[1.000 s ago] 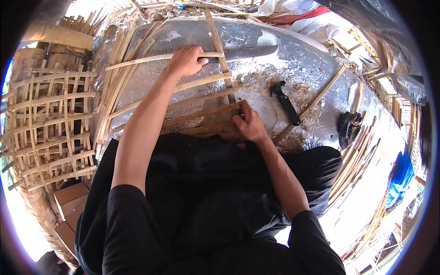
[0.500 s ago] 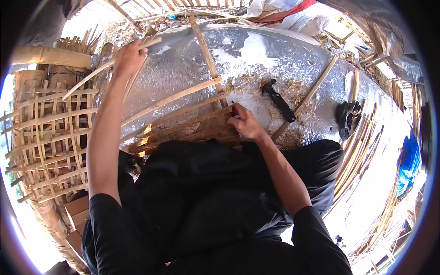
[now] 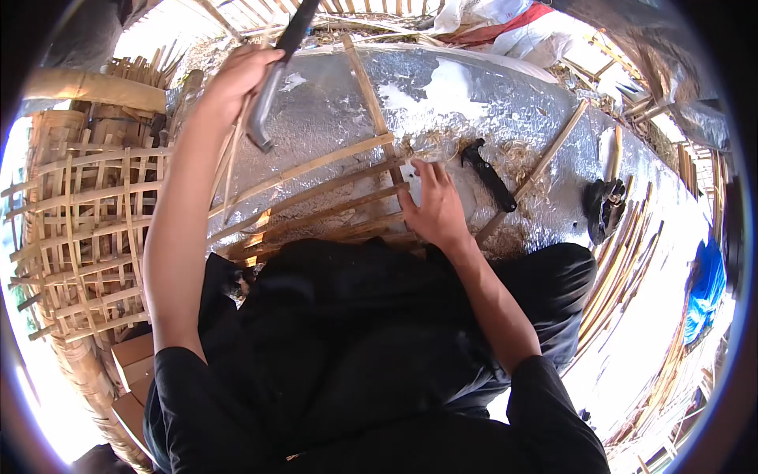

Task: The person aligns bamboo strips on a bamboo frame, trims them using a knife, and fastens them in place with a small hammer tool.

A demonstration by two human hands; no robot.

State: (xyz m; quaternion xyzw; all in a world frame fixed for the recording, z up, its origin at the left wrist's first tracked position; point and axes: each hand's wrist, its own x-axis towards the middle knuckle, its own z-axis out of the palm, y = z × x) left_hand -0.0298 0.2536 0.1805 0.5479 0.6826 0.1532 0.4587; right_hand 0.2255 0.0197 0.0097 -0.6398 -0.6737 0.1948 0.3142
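My left hand is raised at the upper left, its fingers closed around a long tool with a black part and a grey, blade-like part. Thin bamboo strips run close below that hand. Fingers apart, my right hand is beside the right ends of the bamboo slats, its thumb near the end of one slat. Above those is another slat, whose right end meets a crosswise wooden strip. Right of my right hand lies a black tool.
A woven bamboo lattice stands at the left. A diagonal stick and a black bundle lie to the right on the silvery sheet. Long strips and a blue bag are farther right.
My left hand first moved left with a bamboo strip; now the long tool shows upright beside it, and that strip is no longer clearly visible. My right hand's fingers have spread.
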